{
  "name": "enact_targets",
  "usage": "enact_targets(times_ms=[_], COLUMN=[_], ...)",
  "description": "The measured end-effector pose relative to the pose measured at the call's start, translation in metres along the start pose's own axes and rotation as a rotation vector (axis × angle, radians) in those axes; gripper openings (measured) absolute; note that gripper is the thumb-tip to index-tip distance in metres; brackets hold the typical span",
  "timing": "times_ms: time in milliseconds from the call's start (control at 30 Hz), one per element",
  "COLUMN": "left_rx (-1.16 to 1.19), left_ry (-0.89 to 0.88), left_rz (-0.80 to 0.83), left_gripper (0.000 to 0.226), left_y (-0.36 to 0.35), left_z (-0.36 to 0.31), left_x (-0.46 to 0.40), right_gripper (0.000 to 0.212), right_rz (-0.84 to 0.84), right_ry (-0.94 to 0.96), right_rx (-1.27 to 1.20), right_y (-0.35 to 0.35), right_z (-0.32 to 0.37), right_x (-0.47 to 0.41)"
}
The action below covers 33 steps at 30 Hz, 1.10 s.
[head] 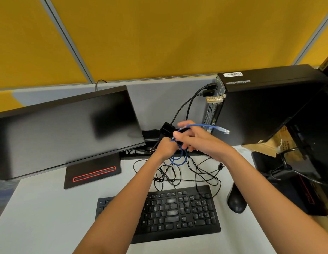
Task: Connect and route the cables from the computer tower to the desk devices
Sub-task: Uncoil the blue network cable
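Note:
A blue network cable (178,158) hangs in loops between my hands above the desk. My left hand (166,148) grips the coiled part. My right hand (198,139) pinches the cable near its free end, and the clear plug (224,130) sticks out to the right toward the rear of the black computer tower (265,105). Two black cables (187,105) and a gold-coloured connector (214,99) are plugged into the tower's back. A small black adapter box (167,128) sits just behind my hands. The dark monitor (64,129) stands at the left.
A tangle of thin black cables (187,173) lies on the white desk (40,208) behind the black keyboard (170,211). A black mouse (236,200) rests at the right. A yellow partition (159,33) closes the back. A cardboard box (269,143) and dark gear stand at the far right.

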<state>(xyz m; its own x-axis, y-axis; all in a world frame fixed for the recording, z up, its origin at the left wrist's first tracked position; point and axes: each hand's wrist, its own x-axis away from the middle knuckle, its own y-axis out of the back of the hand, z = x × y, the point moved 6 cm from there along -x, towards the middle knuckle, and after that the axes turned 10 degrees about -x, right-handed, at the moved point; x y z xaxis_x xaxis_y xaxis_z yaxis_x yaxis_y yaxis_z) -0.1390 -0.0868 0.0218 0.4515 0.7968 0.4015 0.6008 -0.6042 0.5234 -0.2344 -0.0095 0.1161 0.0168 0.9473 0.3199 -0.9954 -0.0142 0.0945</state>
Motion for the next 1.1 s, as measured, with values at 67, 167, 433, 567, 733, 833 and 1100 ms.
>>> enact_targets(times_ms=[67, 167, 433, 567, 733, 833, 1100], left_rx=[-0.017, -0.052, -0.038, -0.058, -0.058, -0.065, -0.008], left_ry=[0.007, -0.009, -0.164, -0.190, -0.176, -0.155, -0.095], left_rz=[0.032, 0.191, 0.456, 0.411, 0.386, 0.361, 0.293], left_gripper=[0.034, 0.032, 0.036, 0.041, 0.043, 0.044, 0.041], left_y=[-0.002, -0.010, -0.007, -0.003, -0.002, -0.003, 0.000], left_z=[-0.002, -0.004, -0.007, -0.008, -0.010, -0.013, -0.024], left_x=[0.000, 0.005, 0.028, 0.033, 0.035, 0.031, 0.027], right_gripper=[0.024, 0.006, 0.018, 0.065, 0.082, 0.051, 0.023], right_rz=[-0.183, -0.400, -0.588, -0.822, -0.888, -0.699, -0.417], right_ry=[0.058, 0.088, -0.098, -0.148, -0.099, -0.112, -0.011], right_rx=[-0.138, -0.627, -0.993, -0.896, -0.289, 0.124, 0.158], right_y=[0.014, 0.041, 0.063, 0.064, 0.071, 0.063, 0.043], right_z=[0.003, 0.001, -0.051, -0.081, -0.089, -0.087, -0.062], right_x=[-0.006, -0.014, -0.030, -0.029, -0.026, -0.023, -0.032])
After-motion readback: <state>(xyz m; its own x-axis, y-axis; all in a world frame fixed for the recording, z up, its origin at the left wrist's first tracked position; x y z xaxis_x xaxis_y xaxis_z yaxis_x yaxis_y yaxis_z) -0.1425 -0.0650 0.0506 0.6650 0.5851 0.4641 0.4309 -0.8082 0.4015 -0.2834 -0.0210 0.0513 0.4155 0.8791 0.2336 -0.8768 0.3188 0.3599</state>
